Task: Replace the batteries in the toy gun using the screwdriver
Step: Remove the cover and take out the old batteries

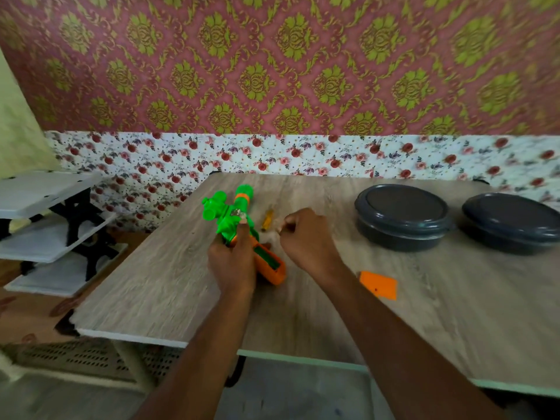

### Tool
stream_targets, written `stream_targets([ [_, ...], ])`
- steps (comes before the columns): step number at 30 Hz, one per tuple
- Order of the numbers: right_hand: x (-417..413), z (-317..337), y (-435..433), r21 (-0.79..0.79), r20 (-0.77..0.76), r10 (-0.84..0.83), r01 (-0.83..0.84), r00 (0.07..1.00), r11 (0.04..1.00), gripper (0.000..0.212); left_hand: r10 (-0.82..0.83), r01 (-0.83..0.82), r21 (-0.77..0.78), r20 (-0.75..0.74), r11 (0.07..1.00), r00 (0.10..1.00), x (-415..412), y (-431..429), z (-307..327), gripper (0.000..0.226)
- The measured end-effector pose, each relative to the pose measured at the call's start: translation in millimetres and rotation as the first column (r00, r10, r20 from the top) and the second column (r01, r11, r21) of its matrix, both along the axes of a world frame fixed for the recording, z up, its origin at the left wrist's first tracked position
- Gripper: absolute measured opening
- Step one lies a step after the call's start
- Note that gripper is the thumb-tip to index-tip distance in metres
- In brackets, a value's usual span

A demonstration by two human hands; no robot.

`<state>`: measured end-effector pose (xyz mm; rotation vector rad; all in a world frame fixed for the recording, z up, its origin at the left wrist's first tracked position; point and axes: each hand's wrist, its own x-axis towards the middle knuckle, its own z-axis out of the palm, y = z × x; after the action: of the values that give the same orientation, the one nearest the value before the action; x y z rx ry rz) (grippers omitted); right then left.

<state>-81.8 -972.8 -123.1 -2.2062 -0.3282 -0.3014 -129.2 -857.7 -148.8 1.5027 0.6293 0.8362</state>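
A green and orange toy gun lies on the wooden table, barrel pointing away. My left hand grips its body, forefinger stretched along the top. The orange grip shows an open battery compartment. Its orange cover lies apart on the table to the right. My right hand hovers just right of the gun with fingers curled; the blur hides whether it pinches anything. A yellow-handled screwdriver rests on the table between the gun and my right hand.
Two dark grey lidded round containers stand at the back right of the table. A white shelf rack stands off the table's left edge. A patterned wall rises behind the table.
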Motion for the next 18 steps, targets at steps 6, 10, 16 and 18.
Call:
stream_targets([
  [6,-41.2,-6.5,-5.9,0.209,-0.179,-0.016,0.054,0.984,0.976,0.017,-0.116,0.120,0.206,-0.030,0.971,0.993,-5.7,-7.7,15.2,0.032],
  [10,-47.5,-13.5,-1.8,0.492,-0.358,0.060,0.134,0.932,0.860,0.021,-0.136,0.181,0.489,-0.127,0.853,0.983,1.6,-10.6,37.1,0.031],
  [16,-48.8,-16.0,1.8,0.853,-0.472,0.592,0.508,0.654,0.119,0.029,-0.134,0.347,0.745,-0.332,0.570,0.934,9.3,-34.1,64.0,0.054],
  [18,-52.7,-19.1,-2.0,0.867,-0.399,0.631,0.498,0.665,0.024,0.028,-0.124,0.395,0.746,-0.393,0.537,0.911,14.3,-40.9,68.5,0.051],
])
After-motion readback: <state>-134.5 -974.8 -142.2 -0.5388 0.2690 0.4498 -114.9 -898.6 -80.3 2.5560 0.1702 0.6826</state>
